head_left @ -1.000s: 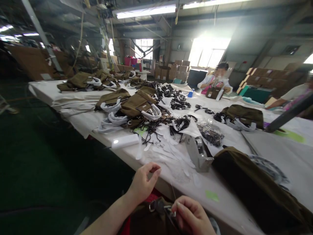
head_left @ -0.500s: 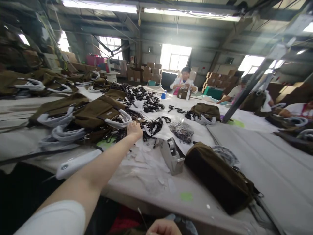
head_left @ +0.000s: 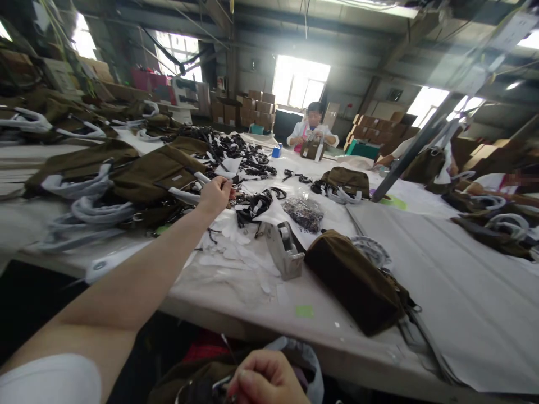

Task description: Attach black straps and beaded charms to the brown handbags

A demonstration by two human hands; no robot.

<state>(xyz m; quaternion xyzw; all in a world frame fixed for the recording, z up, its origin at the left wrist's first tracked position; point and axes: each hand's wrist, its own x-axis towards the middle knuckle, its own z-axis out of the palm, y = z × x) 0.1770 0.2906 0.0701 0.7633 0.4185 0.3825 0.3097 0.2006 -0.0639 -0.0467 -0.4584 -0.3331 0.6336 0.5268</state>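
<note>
spotter: where is your left grip, and is it holding anything?

operator: it's reached out over the desk, fingertips bunched among small dark parts; i can't tell from here whether they pinch any. a brown bag lies just to its left, and coiled black cords sit just to its right.

spotter: and the right grip?

operator: closest to my camera, thumb and finger pressed together, pinching a metal fitting. that's on the near bag, just left of this grip, with a pale wrapped strap curving on its right.

spotter: anything else nearby?

operator: i see a tape dispenser and a dark bag, both on the desk beyond the right grip. well past the left grip, a co-worker holds a small bag.
</note>
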